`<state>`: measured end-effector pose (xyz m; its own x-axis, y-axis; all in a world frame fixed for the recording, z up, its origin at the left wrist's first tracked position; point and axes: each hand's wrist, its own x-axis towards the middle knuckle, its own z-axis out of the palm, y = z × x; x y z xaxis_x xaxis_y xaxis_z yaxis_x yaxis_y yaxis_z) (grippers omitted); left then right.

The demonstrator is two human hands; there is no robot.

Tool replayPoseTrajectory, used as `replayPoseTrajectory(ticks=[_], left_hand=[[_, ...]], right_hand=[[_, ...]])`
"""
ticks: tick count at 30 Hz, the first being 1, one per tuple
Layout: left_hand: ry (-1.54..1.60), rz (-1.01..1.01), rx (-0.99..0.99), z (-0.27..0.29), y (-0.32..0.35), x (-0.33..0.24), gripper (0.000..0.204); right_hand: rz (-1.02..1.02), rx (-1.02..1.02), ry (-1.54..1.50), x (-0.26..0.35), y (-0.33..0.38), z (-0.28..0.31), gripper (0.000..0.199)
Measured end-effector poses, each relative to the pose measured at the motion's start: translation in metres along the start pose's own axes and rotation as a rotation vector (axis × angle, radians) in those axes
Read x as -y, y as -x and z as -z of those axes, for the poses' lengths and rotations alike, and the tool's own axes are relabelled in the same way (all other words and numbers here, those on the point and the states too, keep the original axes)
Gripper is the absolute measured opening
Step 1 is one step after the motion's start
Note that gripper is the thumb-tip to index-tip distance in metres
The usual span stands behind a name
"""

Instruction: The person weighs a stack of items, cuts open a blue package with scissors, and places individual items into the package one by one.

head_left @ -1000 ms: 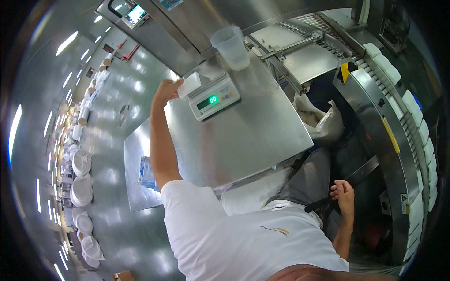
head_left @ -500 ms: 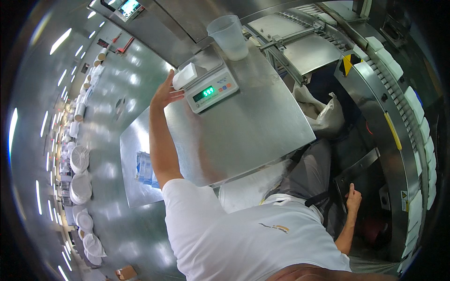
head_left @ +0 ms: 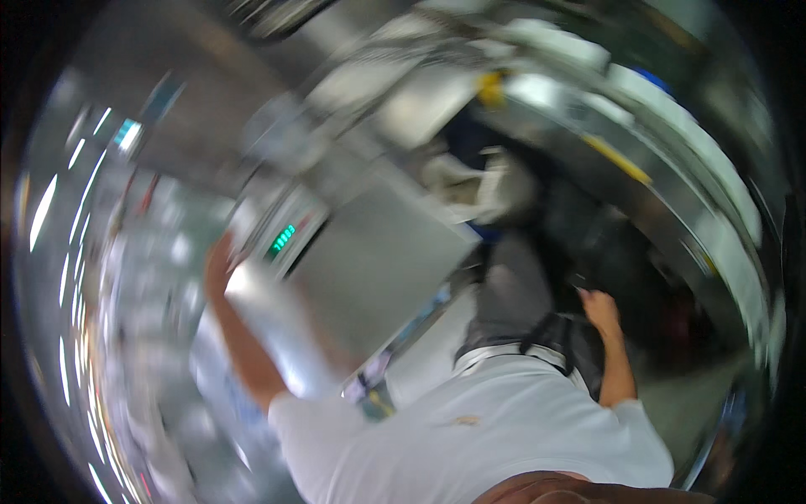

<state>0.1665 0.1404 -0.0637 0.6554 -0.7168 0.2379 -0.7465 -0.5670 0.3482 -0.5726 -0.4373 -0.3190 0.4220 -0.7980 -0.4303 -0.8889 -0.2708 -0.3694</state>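
My left arm reaches out to the far left, and my left hand point(head_left: 220, 256) is at the left edge of the digital scale point(head_left: 285, 239), beside a white block-like item point(head_left: 244, 219) on its plate. Motion smears the fingers, so whether they touch or grip that item is unclear. Green digits glow on the scale's front. Lower on the right, my right hand point(head_left: 599, 307) hangs beside my leg, near the dark space under the conveyor. Its fingers are blurred too, and nothing in it can be made out.
A translucent plastic jug point(head_left: 284, 133) stands behind the scale on the steel table point(head_left: 395, 252). Beyond the table's right corner is an open pale sack point(head_left: 483, 181). A curved conveyor point(head_left: 680, 143) carrying white packs runs along the right.
The whole view has swung and blurred, moving the scale and table leftward and down in the picture. My left hand remains by the scale; my right arm is bent a little differently.
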Motion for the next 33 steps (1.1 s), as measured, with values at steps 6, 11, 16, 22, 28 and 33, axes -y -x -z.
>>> replayPoseTrajectory(ticks=[6, 11, 16, 22, 28, 33], left_hand=[[-1.08, -0.283, -0.224, 0.022, -0.014, -0.029, 0.067], [0.294, 0.193, -0.104, -0.028, -0.077, -0.335, 0.052], [0.586, -0.188, 0.442, -0.132, -0.088, -0.498, 0.039], [0.849, -0.424, 0.899, -0.208, -0.088, -0.646, 0.033], [0.867, -0.558, 0.933, -0.253, -0.08, -0.731, 0.035], [1.098, -0.478, 1.055, -0.261, -0.074, -0.734, 0.057]], right_hand=[[0.107, -0.036, -0.168, 0.036, -0.003, 0.029, 0.055], [0.284, -0.015, -0.933, 0.08, 0.005, 0.065, 0.036], [0.687, 0.571, -1.645, 0.166, 0.022, 0.092, 0.078], [0.812, 0.061, -1.148, 0.14, 0.068, 0.148, 0.074], [0.508, -0.307, -0.968, 0.072, 0.102, 0.196, 0.04], [0.083, -0.707, -0.897, -0.063, 0.078, 0.307, 0.048]])
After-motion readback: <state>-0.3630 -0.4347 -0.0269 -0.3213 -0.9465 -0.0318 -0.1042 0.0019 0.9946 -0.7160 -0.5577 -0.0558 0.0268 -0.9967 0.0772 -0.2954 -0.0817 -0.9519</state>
